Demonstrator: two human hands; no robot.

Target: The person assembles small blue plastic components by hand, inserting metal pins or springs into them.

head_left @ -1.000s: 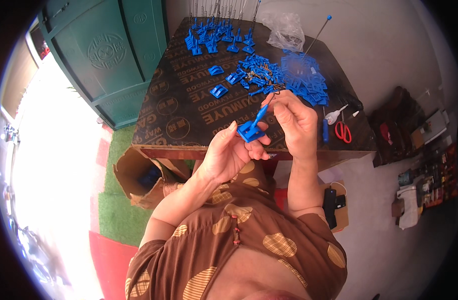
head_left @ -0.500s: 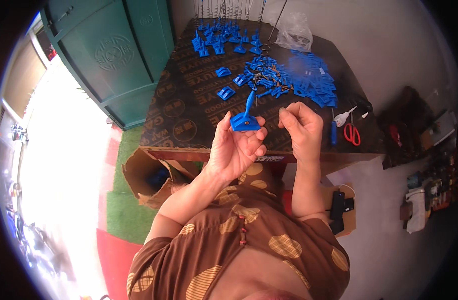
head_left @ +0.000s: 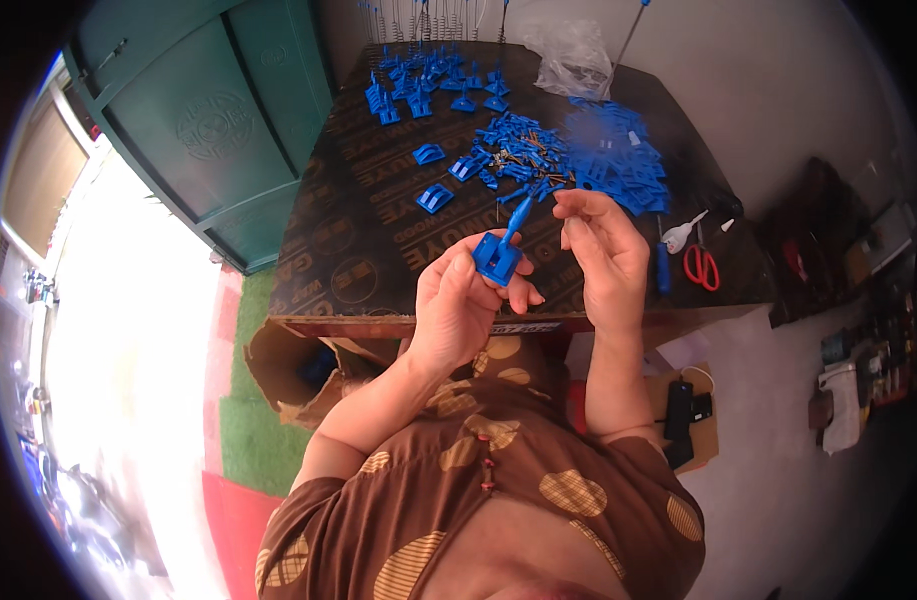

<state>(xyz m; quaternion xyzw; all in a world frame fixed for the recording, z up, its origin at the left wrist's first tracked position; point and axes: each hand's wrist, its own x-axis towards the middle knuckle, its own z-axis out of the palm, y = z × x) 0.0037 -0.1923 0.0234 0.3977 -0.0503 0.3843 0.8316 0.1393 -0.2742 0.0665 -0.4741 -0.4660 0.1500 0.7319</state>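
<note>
My left hand [head_left: 458, 300] is closed around a blue plastic piece [head_left: 496, 262] with a broad slotted base and a tapered stem pointing up and to the right. Above the table's front edge, my right hand [head_left: 606, 262] is raised to the right of that stem. Its fingers are loosely curled, thumb and forefinger apart, and I see nothing between them. A thin rod [head_left: 628, 45] with a blue tip slants at the top; whether it joins the held piece, I cannot tell. Beyond my hands lies a pile of small blue parts and screws [head_left: 523, 150].
Flat blue parts [head_left: 618, 165] are heaped right of the pile. Blue bases with upright coiled rods [head_left: 418, 80] stand at the far left, near a clear plastic bag [head_left: 568, 60]. Red-handled scissors [head_left: 700, 268], a white-nozzled bottle [head_left: 678, 238] and a blue-handled tool [head_left: 663, 270] lie right. A cardboard box [head_left: 278, 365] stands below left.
My left hand has turned the blue piece so its base faces me more and its stem leans right. My right thumb and forefinger have moved apart. The slanting rod appears farther right.
</note>
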